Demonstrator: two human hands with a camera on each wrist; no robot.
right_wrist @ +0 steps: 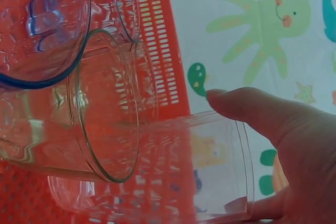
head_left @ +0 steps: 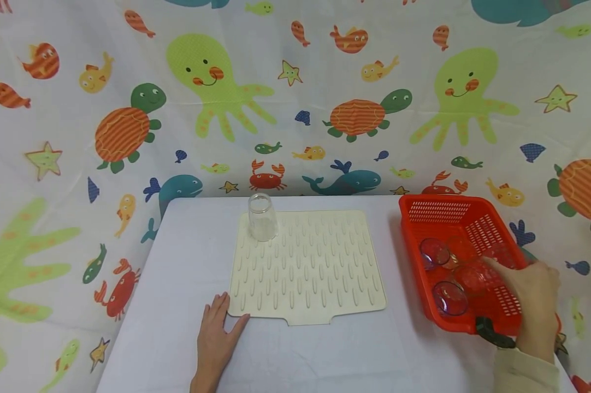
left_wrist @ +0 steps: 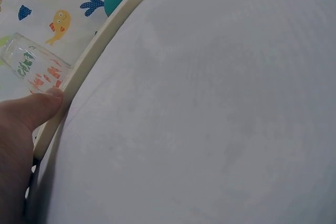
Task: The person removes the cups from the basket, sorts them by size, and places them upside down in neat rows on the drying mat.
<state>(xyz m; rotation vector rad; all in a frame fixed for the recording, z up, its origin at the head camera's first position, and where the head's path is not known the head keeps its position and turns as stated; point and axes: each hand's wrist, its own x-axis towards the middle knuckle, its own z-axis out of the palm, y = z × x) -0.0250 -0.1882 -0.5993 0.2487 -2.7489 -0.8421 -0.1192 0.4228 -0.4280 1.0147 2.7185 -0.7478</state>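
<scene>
A clear drinking glass (head_left: 263,221) stands upright on the far left of a cream ridged drying mat (head_left: 307,267). My left hand (head_left: 214,333) lies at the mat's near left corner, fingers extended, the thumb (left_wrist: 44,106) touching its edge. On the right, my right hand (head_left: 536,289) reaches into a red plastic basket (head_left: 415,262). Its thumb and fingers span the rim end of a clear glass (right_wrist: 220,156), gripping it; the fingers are mostly hidden. Beside that one lie a greenish-rimmed glass (right_wrist: 107,108) and a blue-rimmed glass (right_wrist: 58,66).
Other glasses, including a blue-rimmed one (head_left: 450,298), lie on their sides in the basket. A white cloth (head_left: 192,245) covers the table. A sea-animal curtain (head_left: 285,49) hangs behind and around it. A dark strap (head_left: 492,333) is by the right wrist.
</scene>
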